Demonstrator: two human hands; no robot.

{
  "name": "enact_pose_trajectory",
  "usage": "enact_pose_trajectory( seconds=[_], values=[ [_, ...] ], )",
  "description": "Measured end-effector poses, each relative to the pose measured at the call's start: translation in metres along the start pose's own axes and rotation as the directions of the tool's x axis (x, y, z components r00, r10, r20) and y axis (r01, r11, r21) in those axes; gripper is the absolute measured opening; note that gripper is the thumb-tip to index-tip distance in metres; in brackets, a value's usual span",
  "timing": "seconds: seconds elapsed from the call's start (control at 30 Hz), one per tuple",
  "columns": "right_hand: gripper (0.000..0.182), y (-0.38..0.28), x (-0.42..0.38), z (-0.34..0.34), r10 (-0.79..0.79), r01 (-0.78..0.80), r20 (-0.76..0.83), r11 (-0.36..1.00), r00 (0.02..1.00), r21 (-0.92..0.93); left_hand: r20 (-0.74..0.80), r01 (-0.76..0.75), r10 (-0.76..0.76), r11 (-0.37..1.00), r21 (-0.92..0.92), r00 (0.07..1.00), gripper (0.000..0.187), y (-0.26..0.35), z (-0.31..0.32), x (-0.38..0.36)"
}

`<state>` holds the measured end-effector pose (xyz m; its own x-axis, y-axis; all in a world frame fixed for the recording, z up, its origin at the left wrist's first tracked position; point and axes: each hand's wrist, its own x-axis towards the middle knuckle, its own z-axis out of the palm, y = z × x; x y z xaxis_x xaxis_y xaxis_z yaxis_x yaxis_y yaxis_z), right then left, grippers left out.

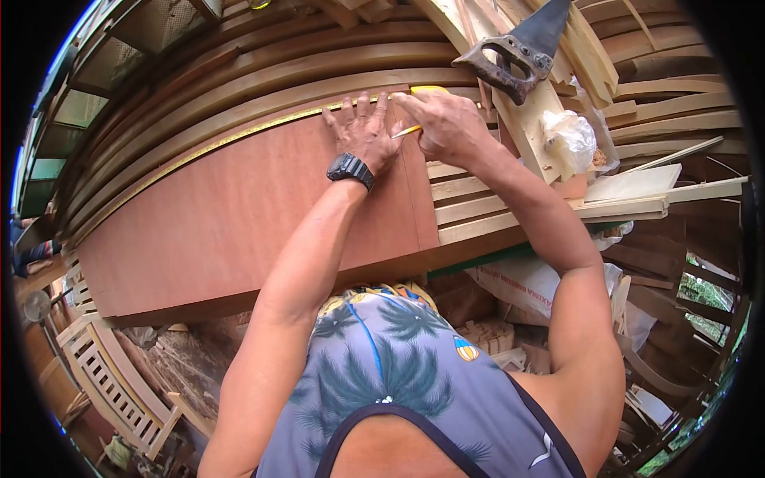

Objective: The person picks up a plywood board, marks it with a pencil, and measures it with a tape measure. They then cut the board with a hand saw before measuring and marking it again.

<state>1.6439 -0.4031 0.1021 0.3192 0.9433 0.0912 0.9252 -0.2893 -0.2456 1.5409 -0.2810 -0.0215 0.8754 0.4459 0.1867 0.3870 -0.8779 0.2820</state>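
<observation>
A reddish plywood board (215,215) lies across wooden slats. Along its far edge runs an extended yellow tape measure (239,134), its yellow case (428,89) near the board's right end. My left hand (365,131), with a black watch (351,169) on the wrist, is spread flat on the board, fingertips at the tape. My right hand (446,123) is closed round a yellow pencil (408,131), its tip pointing left beside my left hand; its index finger reaches to the tape near the case. A thin line crosses the board near its right end.
A handsaw (522,54) rests on planks at the upper right, near a crumpled plastic bag (568,142). Curved wooden slats (279,60) lie beyond the board. A slatted wooden frame (111,382) stands at the lower left. Loose strips (629,205) jut out at the right.
</observation>
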Motion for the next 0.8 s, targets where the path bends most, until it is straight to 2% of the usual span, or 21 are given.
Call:
enact_pose_trajectory(
  seconds=[0.03,0.07,0.13,0.17,0.2,0.23,0.27,0.3,0.33,0.4,0.43,0.47,0.53,0.67,0.7,0.73,0.77,0.8],
  values=[
    [0.045,-0.017,0.000,-0.024,0.165,-0.175,0.178,0.984,0.970,0.039,0.018,0.002,-0.002,1.000,-0.017,1.000,0.064,0.001,-0.002,0.000],
    [0.045,-0.017,-0.001,-0.025,0.164,-0.174,0.180,0.984,0.970,0.037,0.017,0.005,-0.004,1.000,-0.019,1.000,0.064,0.001,-0.001,0.001],
    [0.046,-0.011,-0.009,-0.026,0.377,-0.368,0.335,0.925,0.864,-0.093,-0.009,0.007,-0.007,1.000,-0.029,1.000,0.065,0.001,0.000,0.001],
    [0.059,0.002,-0.013,-0.020,0.354,-0.385,0.383,0.923,0.853,0.005,-0.009,0.003,-0.003,0.999,-0.033,1.000,0.065,0.002,0.000,0.001],
    [0.059,0.006,-0.011,-0.026,0.358,-0.388,0.381,0.922,0.852,0.002,0.005,0.006,-0.005,1.000,-0.019,1.000,0.065,0.002,-0.001,0.001],
    [0.066,0.007,-0.007,-0.037,0.247,-0.404,0.458,0.869,0.854,0.286,0.018,0.010,-0.010,1.000,-0.005,1.000,0.065,0.002,-0.001,0.001],
    [0.073,0.009,-0.004,-0.043,0.117,-0.414,0.498,0.732,0.859,0.541,0.019,0.011,-0.011,1.000,-0.009,1.000,0.065,0.002,-0.001,0.001],
    [0.075,0.012,-0.002,-0.041,0.118,-0.491,0.501,0.485,0.857,0.724,0.022,0.021,-0.020,1.000,-0.018,1.000,0.066,0.002,-0.001,0.001],
    [0.059,0.017,0.001,-0.035,0.136,-0.430,0.412,0.411,0.901,0.804,0.025,0.030,-0.029,0.999,-0.028,0.999,0.066,0.003,0.000,0.000],
    [0.051,0.029,0.013,-0.028,0.197,-0.478,0.457,0.076,0.867,0.875,0.027,0.025,-0.025,0.999,-0.025,0.999,0.066,0.002,0.000,0.001],
    [0.048,0.035,0.019,-0.024,0.174,-0.406,0.425,-0.136,0.888,0.904,0.033,0.022,-0.022,1.000,-0.016,0.999,0.066,0.002,0.000,0.001],
    [0.048,0.038,0.025,-0.021,0.117,-0.360,0.406,-0.289,0.906,0.887,0.030,0.021,-0.020,1.000,-0.016,0.999,0.066,0.003,-0.001,0.001],
    [0.044,0.028,0.037,-0.030,-0.037,-0.282,0.334,-0.629,0.942,0.724,0.016,0.022,-0.022,0.999,-0.024,1.000,0.066,0.004,-0.003,0.001],
    [0.039,0.026,0.050,-0.004,0.053,-0.194,0.290,-0.629,0.956,0.753,0.025,0.012,-0.012,1.000,-0.004,1.000,0.066,0.003,-0.003,0.000],
    [0.040,0.035,0.055,0.017,0.234,-0.196,0.253,-0.243,0.939,0.950,0.007,0.000,0.000,1.000,-0.009,1.000,0.067,0.001,0.000,0.000],
    [0.043,0.040,0.059,0.029,0.379,-0.227,0.143,0.188,0.914,0.955,-0.011,-0.012,0.012,1.000,-0.014,1.000,0.067,0.000,0.002,0.000],
    [0.035,0.047,0.060,0.038,0.330,-0.198,0.036,0.471,0.943,0.860,-0.007,-0.016,0.016,1.000,-0.016,1.000,0.067,-0.001,0.004,-0.001],
    [0.035,0.057,0.062,0.048,0.334,-0.200,0.036,0.470,0.942,0.860,-0.016,-0.021,0.020,1.000,-0.016,1.000,0.067,-0.002,0.006,-0.001]
  ],
)
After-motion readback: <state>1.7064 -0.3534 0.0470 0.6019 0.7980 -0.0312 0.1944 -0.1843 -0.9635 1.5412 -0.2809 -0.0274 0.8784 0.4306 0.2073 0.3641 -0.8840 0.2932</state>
